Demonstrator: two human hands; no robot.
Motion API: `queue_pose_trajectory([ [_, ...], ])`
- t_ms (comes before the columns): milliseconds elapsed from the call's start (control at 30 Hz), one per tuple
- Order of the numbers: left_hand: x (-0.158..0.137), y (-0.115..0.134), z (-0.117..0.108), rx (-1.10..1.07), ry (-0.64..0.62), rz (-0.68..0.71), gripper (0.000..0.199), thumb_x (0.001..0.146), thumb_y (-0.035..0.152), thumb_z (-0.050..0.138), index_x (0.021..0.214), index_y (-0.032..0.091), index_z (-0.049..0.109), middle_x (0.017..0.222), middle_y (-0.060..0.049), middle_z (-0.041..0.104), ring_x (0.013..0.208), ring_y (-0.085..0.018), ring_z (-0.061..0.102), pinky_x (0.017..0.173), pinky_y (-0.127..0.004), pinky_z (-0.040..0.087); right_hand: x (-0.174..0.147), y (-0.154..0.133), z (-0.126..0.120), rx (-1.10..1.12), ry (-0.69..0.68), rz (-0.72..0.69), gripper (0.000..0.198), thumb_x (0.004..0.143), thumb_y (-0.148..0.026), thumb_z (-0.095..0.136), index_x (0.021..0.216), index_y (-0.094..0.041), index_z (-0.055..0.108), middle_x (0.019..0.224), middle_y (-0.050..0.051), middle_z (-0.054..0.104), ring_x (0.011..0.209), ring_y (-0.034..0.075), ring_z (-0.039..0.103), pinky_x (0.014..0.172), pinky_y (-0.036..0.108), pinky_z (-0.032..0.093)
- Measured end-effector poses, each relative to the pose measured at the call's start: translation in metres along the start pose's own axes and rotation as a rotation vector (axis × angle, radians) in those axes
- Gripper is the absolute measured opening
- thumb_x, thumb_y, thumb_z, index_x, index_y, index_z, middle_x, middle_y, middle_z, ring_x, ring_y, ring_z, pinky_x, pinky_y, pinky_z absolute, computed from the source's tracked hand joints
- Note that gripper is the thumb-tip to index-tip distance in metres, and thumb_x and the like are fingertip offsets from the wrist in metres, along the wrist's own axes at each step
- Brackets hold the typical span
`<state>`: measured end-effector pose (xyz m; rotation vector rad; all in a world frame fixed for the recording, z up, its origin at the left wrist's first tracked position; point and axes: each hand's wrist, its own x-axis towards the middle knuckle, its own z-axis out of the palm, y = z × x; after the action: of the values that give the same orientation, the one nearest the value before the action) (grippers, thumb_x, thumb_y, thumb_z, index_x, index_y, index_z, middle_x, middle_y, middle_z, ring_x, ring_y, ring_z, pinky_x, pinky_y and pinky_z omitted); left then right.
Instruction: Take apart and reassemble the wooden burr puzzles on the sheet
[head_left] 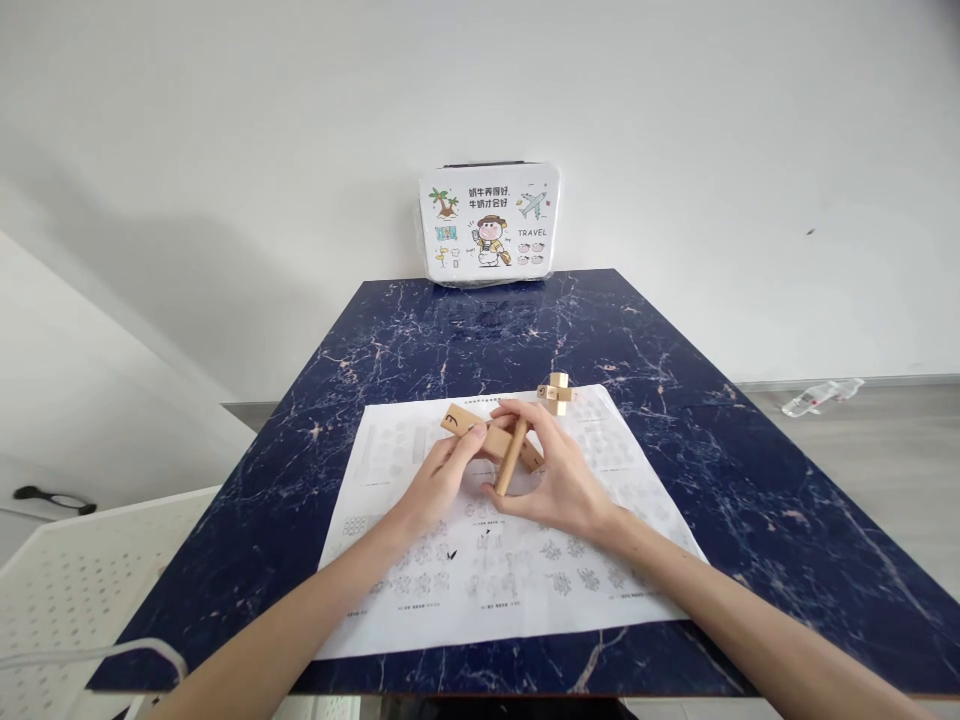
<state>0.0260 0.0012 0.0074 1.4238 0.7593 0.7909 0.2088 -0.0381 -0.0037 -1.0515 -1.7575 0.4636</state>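
Observation:
My left hand (441,478) pinches a flat wooden puzzle piece (459,420) that has a dark curved mark near its end. Between the thumb and fingers of my right hand (559,475) is a round wooden rod (511,458), slanting across the front of the flat piece. Another marked wooden end (531,457) shows behind the rod, partly covered by my fingers. How these pieces join is hidden. Both hands are over a printed instruction sheet (480,590). Just beyond my right hand, an interlocked wooden cross puzzle (557,393) rests at the sheet's far edge.
A dark blue marbled table (300,470) carries the sheet. At its far edge a white case with cartoon prints (491,222) leans against the wall. To the left stand a white perforated surface (112,560) and a white cable (112,652). A clear plastic bottle (821,396) lies on the floor.

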Motion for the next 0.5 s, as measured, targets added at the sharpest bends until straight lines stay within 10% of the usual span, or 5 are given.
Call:
queue_pose_trajectory([
  [500, -0.003, 0.01, 0.003, 0.108, 0.061, 0.031, 0.047, 0.107, 0.052, 0.048, 0.118, 0.019, 0.078, 0.123, -0.01, 0.077, 0.122, -0.031, 0.068, 0.115, -0.045, 0.046, -0.003, -0.003, 0.003, -0.19, 0.018, 0.014, 0.088, 0.077, -0.042, 0.081, 0.152, -0.029, 0.038, 0.131, 0.013, 0.069, 0.111, 0.035, 0.072, 0.09, 0.051, 0.061],
])
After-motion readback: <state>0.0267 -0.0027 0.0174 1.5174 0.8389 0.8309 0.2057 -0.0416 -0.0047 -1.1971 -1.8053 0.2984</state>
